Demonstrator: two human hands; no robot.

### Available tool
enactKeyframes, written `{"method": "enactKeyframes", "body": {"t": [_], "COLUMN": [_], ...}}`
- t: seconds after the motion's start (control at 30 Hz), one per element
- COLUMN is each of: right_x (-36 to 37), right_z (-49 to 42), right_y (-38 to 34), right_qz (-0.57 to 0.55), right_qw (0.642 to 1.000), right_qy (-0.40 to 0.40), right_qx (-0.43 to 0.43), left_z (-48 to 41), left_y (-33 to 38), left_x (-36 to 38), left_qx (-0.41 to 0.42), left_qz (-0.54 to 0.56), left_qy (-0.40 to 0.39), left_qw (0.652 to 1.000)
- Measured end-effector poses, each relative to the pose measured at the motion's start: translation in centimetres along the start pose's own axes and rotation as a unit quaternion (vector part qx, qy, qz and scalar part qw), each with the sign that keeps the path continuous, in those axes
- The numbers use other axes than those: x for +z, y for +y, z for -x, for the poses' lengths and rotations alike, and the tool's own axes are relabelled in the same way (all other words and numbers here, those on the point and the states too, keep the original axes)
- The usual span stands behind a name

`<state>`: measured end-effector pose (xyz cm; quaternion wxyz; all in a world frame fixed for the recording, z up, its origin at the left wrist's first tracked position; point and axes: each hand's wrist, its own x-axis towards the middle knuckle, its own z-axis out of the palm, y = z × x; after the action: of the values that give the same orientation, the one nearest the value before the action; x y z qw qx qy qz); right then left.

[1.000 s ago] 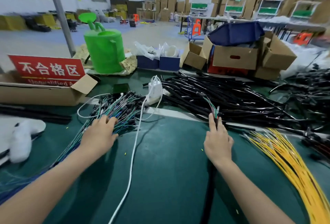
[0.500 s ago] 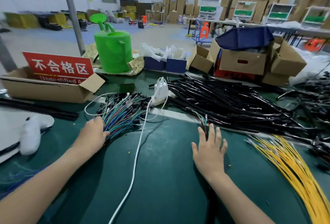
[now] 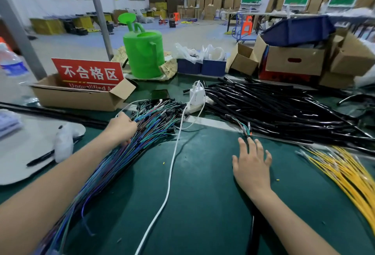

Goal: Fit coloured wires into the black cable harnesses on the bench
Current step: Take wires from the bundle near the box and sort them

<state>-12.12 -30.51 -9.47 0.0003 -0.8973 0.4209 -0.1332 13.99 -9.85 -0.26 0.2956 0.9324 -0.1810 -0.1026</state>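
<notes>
Fingers (image 3: 130, 121) of the left hand (image 3: 121, 128) curl round the coloured wires (image 3: 146, 141) on the green tabletop (image 3: 203, 193); the right hand (image 3: 252, 167), fingers straight and apart, covers one black cable harness (image 3: 253, 234), with the heap of black harnesses (image 3: 284, 112) beyond.

- Left hand (image 3: 121, 127) fingertips buried in coloured wires (image 3: 125, 159).
- Yellow wires (image 3: 345, 173) cut off at 4 o'clock edge.
- Red sign (image 3: 89, 73) bottom line hidden behind cardboard box (image 3: 77, 100).
- Bottle (image 3: 12, 64) at 9 o'clock blurred, cropped.
</notes>
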Motion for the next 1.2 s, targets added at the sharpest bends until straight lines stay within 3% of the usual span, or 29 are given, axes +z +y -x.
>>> {"method": "enactKeyframes", "body": {"t": [0.13,0.2,0.3,0.37,0.5,0.6,0.67,0.77,0.83,0.87,0.93,0.97,1.0,1.03,1.1,1.13,1.2], "right_x": [0.1,0.2,0.3,0.2,0.3,0.2,0.0,-0.2,-1.2,-1.7,-2.7,-3.6,-4.8,-6.3,-8.2,-8.9,-9.7], "right_z": [0.0,0.0,0.1,0.1,0.0,-0.2,0.0,0.2,0.4,0.6,1.3,1.6,1.8,1.9,1.0,0.5,-0.4], "right_y": [-0.1,-0.2,-0.3,-0.3,-0.2,-0.2,-0.2,-0.3,-0.4,-0.7,-1.4,-2.2,-3.2,-4.2,-5.2,-5.2,-4.6], "right_qz": [-0.007,-0.003,-0.002,-0.002,-0.005,0.001,0.0,-0.013,-0.072,-0.102,-0.166,-0.24,-0.351,-0.48,-0.689,-0.748,-0.808], "right_qw": [1.0,1.0,1.0,1.0,1.0,0.999,0.999,0.999,0.996,0.989,0.956,0.941,0.921,0.874,0.711,0.639,0.543], "right_qy": [-0.008,-0.012,-0.017,-0.02,-0.023,-0.021,-0.027,-0.031,0.015,0.073,0.197,0.183,0.109,0.005,-0.133,-0.158,-0.174], "right_qx": [0.001,-0.003,-0.011,-0.013,-0.017,-0.028,-0.03,-0.026,-0.043,-0.075,-0.143,-0.152,-0.127,-0.075,0.046,0.088,0.146], "left_z": [-0.8,-1.3,-1.9,-1.7,0.7,2.1,2.8,3.7,4.5,5.0,6.2,6.8,7.6,8.3,9.9,10.6,11.6], "left_y": [0.8,1.7,3.0,3.9,5.7,6.6,7.0,7.2,7.5,7.8,8.5,8.9,9.2,9.6,10.3,10.5,10.8], "left_x": [-0.9,-1.4,-2.8,-3.9,-5.7,-5.5,-3.9,-0.7,1.0,1.5,2.3,2.6,2.9,3.1,3.5,3.8,4.2], "left_qx": [0.052,0.062,0.061,0.087,0.187,0.192,0.145,0.088,0.076,0.079,0.097,0.109,0.119,0.129,0.15,0.16,0.178], "left_qz": [-0.114,-0.118,0.025,0.13,0.223,0.317,0.372,0.392,0.398,0.409,0.428,0.428,0.422,0.413,0.394,0.386,0.368], "left_qy": [0.027,0.035,0.081,0.124,0.191,0.095,0.001,-0.064,-0.089,-0.104,-0.137,-0.153,-0.171,-0.189,-0.226,-0.245,-0.266], "left_qw": [0.992,0.99,0.995,0.98,0.938,0.924,0.917,0.914,0.91,0.903,0.888,0.884,0.882,0.882,0.878,0.875,0.873]}}
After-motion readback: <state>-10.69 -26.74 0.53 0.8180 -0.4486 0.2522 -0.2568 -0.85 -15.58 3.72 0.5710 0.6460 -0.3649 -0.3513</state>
